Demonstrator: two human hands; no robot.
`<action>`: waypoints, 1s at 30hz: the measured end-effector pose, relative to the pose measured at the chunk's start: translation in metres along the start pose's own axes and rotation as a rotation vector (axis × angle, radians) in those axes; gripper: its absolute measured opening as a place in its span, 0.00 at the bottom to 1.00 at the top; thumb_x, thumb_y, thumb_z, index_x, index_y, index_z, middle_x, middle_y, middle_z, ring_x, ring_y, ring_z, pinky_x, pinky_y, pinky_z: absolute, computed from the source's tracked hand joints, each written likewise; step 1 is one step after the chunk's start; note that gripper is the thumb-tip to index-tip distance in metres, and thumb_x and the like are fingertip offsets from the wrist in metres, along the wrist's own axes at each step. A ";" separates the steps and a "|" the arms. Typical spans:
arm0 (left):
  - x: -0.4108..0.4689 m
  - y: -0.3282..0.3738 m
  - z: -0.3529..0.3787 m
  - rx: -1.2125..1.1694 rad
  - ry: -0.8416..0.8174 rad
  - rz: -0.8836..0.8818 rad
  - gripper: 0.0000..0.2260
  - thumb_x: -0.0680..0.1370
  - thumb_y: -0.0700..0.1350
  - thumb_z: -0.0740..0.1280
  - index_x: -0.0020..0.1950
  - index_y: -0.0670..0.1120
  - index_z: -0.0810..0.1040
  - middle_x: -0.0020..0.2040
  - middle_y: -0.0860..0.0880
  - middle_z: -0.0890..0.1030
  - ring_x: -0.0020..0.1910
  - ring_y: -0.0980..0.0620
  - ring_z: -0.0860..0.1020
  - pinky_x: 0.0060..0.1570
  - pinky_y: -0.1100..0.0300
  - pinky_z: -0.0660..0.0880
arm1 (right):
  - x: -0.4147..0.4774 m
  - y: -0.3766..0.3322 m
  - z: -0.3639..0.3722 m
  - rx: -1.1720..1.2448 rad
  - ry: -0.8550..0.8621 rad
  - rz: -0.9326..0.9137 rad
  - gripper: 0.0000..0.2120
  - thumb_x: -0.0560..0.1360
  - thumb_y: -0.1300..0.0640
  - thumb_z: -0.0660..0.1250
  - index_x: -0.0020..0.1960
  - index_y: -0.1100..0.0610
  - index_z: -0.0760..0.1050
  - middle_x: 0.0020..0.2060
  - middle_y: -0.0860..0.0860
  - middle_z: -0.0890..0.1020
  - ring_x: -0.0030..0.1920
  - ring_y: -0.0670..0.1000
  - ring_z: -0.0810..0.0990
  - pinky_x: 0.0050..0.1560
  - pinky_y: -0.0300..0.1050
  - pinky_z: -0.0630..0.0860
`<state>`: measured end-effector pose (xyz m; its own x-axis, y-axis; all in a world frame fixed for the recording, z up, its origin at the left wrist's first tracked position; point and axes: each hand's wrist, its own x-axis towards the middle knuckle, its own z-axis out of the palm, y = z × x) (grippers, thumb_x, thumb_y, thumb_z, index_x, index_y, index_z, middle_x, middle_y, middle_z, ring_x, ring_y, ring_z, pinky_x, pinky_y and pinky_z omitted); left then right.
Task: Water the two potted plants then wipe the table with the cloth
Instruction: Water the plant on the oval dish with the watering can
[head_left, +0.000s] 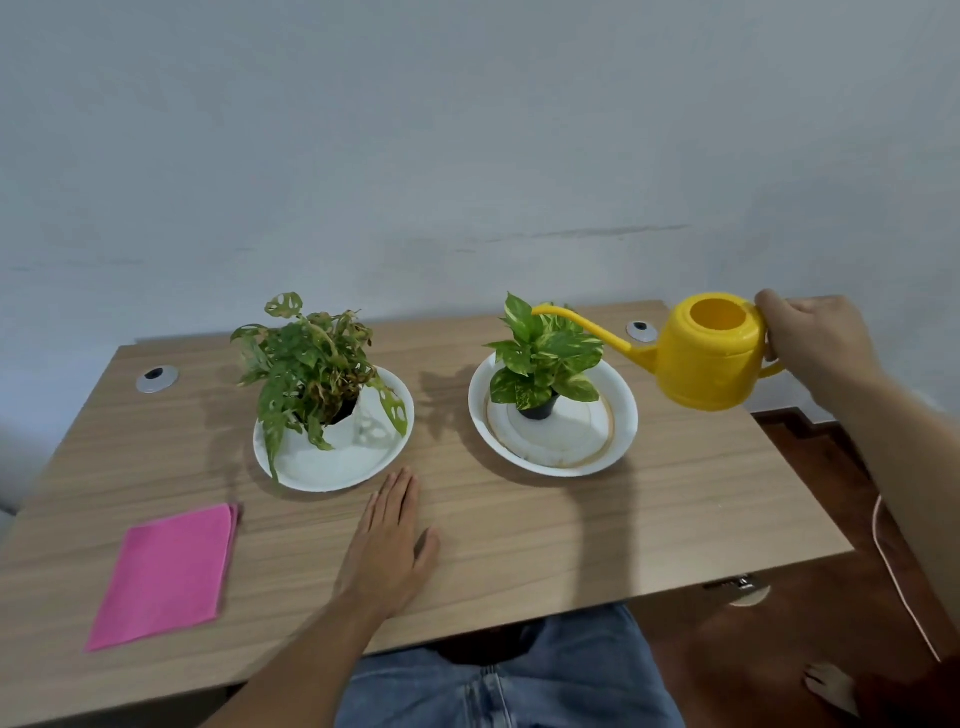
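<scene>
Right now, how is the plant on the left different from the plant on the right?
The left plant is bushier, with holey leaves drooping over its plate's edge, some turned reddish-brown; the right plant is smaller, with smooth green-and-yellow leaves. The left plant sits in a white pot, the right one in a black pot. The yellow watering can, held by the right hand, has its spout over the right plant only. Both stand on white plates.

Your tabletop is a matt wood-grain laminate with fine horizontal streaks. The watering can you hold looks like smooth yellow plastic with a soft sheen. Both white dishes appear smooth and slightly glossy. The pink cloth reads as soft, matt fabric. Two cable grommets show a dull silvery finish.
</scene>
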<state>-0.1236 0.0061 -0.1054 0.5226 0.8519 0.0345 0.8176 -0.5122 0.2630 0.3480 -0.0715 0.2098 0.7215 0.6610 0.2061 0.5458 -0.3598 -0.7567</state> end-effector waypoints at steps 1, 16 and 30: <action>0.000 0.000 0.000 -0.002 0.000 0.000 0.36 0.87 0.60 0.52 0.91 0.44 0.48 0.92 0.48 0.48 0.91 0.51 0.45 0.88 0.51 0.43 | -0.006 0.008 0.003 0.019 0.002 0.034 0.25 0.79 0.49 0.64 0.35 0.71 0.76 0.22 0.52 0.78 0.31 0.57 0.74 0.39 0.51 0.70; -0.001 0.003 0.000 0.009 0.005 0.002 0.37 0.86 0.61 0.50 0.91 0.43 0.52 0.92 0.46 0.52 0.91 0.48 0.50 0.89 0.45 0.50 | -0.091 0.119 0.055 0.243 0.215 0.579 0.23 0.80 0.47 0.59 0.41 0.65 0.79 0.39 0.62 0.84 0.44 0.63 0.81 0.46 0.55 0.74; 0.000 0.003 -0.002 0.015 0.011 0.002 0.36 0.86 0.58 0.55 0.90 0.41 0.54 0.91 0.44 0.55 0.91 0.45 0.52 0.88 0.42 0.54 | -0.111 0.168 0.096 0.087 0.184 0.525 0.36 0.90 0.43 0.49 0.64 0.72 0.83 0.62 0.75 0.82 0.64 0.74 0.80 0.67 0.64 0.74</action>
<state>-0.1209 0.0048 -0.1030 0.5214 0.8521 0.0454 0.8203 -0.5151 0.2486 0.3187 -0.1415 0.0002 0.9534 0.2798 -0.1129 0.0623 -0.5487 -0.8337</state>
